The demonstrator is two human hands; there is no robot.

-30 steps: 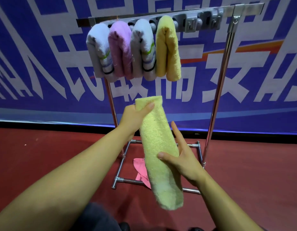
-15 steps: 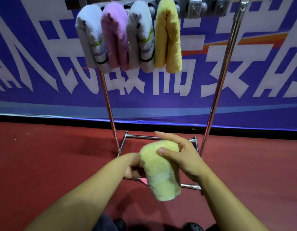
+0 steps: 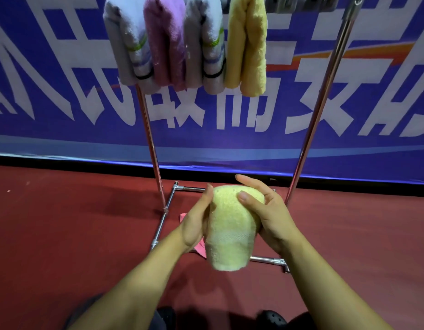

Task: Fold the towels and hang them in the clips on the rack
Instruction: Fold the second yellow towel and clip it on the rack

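left hand (image 3: 194, 222) cupping pale yellow towel (image 3: 230, 234) at its 9 o'clock | right hand (image 3: 270, 215) gripping at 3 o'clock, thumb on top | folded double, fuzzy, in front of rack (image 3: 311, 129) base

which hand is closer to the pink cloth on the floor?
Left. The left hand holds the pale yellow towel directly above the pink cloth, overlapping it in the view. The right hand grips the towel's far side, away from it.
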